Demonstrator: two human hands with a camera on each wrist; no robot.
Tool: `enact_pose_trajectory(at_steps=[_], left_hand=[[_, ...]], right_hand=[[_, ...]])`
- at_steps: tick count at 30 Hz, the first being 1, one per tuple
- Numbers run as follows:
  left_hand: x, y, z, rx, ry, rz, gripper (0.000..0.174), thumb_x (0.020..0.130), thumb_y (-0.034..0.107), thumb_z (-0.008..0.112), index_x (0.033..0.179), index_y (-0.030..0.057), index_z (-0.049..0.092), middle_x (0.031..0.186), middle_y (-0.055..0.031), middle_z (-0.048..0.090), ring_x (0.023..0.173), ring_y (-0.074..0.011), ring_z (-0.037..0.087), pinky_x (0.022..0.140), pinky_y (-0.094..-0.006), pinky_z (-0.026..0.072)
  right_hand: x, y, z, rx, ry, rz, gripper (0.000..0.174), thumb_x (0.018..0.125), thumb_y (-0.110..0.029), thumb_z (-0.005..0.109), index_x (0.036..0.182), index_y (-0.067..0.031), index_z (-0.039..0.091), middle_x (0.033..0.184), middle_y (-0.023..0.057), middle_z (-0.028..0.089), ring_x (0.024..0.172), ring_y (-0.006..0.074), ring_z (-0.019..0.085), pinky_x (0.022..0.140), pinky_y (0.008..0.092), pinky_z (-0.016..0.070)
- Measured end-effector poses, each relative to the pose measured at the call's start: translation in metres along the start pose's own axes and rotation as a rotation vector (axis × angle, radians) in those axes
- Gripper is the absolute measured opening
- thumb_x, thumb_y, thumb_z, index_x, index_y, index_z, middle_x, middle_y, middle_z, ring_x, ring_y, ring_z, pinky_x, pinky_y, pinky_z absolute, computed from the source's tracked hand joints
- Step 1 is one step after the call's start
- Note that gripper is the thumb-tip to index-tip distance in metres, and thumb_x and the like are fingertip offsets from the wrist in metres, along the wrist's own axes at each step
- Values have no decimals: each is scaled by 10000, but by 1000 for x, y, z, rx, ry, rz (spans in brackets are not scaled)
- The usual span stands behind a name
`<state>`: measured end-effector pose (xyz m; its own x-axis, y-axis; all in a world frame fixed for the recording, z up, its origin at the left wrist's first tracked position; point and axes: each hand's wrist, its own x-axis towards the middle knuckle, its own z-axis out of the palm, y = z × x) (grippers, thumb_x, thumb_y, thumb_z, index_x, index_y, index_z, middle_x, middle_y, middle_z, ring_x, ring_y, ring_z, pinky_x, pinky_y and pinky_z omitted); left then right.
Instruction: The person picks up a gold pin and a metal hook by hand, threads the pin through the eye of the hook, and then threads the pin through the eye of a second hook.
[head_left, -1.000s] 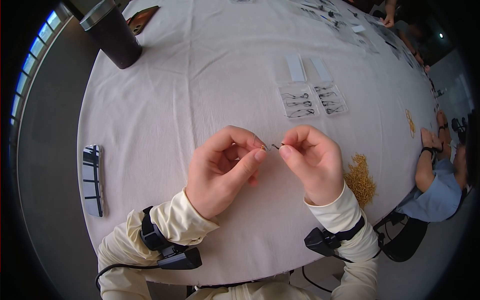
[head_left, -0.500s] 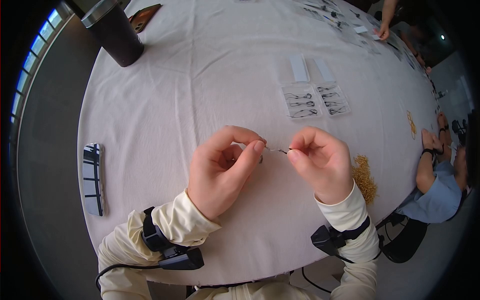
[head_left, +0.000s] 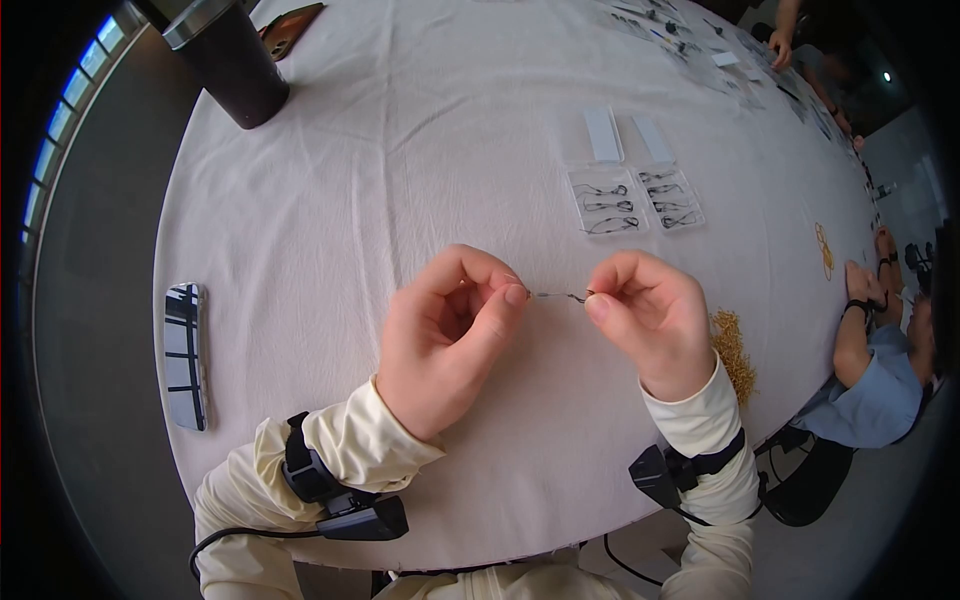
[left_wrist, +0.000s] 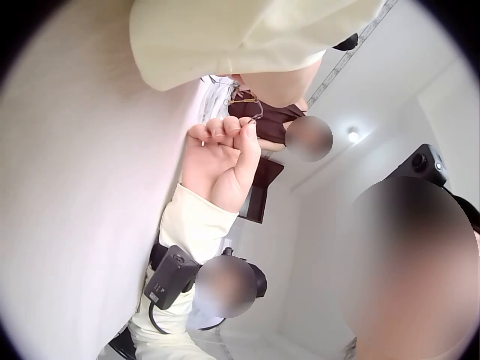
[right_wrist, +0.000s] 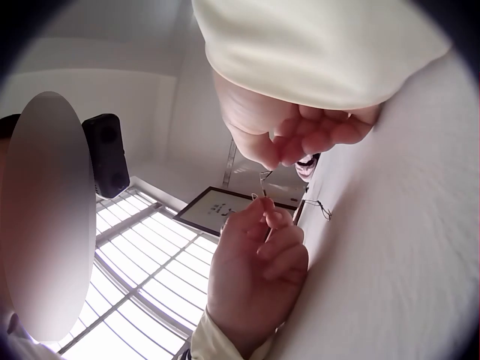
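Strand (head_left: 556,295): probably light, bendy, slippery | best held at ends | left grip (head_left: 438,342), right grip (head_left: 655,328): each pinching one end

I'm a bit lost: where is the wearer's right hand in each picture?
Head: right hand, right of centre.
Left wrist: right hand, just left of centre, fingers upward.
Right wrist: right hand, upper middle, fingers downward.
Shared landmark: the cream sleeve behind it.
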<state>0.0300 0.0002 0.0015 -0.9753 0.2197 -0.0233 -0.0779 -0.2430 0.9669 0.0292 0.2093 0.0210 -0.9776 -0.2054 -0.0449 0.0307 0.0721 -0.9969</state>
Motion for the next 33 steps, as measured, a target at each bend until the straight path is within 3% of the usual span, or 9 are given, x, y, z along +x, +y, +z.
enact_pose_trajectory(at_steps=[10, 15, 19, 24, 33], left_hand=[[0, 0, -3, -83, -10, 50, 49, 994, 64, 597, 960, 37, 574, 823, 50, 544, 688, -8, 450, 599, -186, 365], [-2, -3, 0, 76, -26, 96, 50, 965, 47, 625, 957, 40, 576, 841, 51, 549, 704, -8, 463, 627, -179, 385], [-1, -7, 1, 56, -40, 103, 55, 952, 36, 634, 949, 39, 580, 850, 52, 550, 707, -7, 466, 628, -180, 392], [0, -7, -3, 238, -143, 187, 30, 944, 47, 638, 948, 36, 611, 852, 35, 562, 700, -22, 458, 612, -197, 385], [0, -6, 2, 195, -95, 167, 55, 946, 73, 670, 932, 33, 636, 855, 28, 593, 679, -24, 469, 600, -202, 389]], right_hand=[[1, 0, 0, 53, 22, 28, 90, 926, -47, 659, 974, 22, 630, 891, 5, 623, 813, 69, 553, 772, 240, 465], [1, 1, 1, -82, -30, -80, 84, 898, -53, 683, 936, 13, 648, 859, 8, 634, 801, 75, 559, 764, 241, 462], [1, 2, 6, -71, -39, -91, 79, 882, -44, 691, 927, 9, 654, 851, 11, 644, 796, 75, 570, 764, 239, 468], [0, 4, 7, -61, -58, -103, 77, 872, -28, 695, 920, 8, 647, 850, 9, 649, 783, 79, 584, 758, 245, 481], [0, 7, 4, -188, -33, -196, 94, 836, 2, 694, 913, -5, 640, 822, 19, 644, 744, 90, 595, 720, 253, 492]])
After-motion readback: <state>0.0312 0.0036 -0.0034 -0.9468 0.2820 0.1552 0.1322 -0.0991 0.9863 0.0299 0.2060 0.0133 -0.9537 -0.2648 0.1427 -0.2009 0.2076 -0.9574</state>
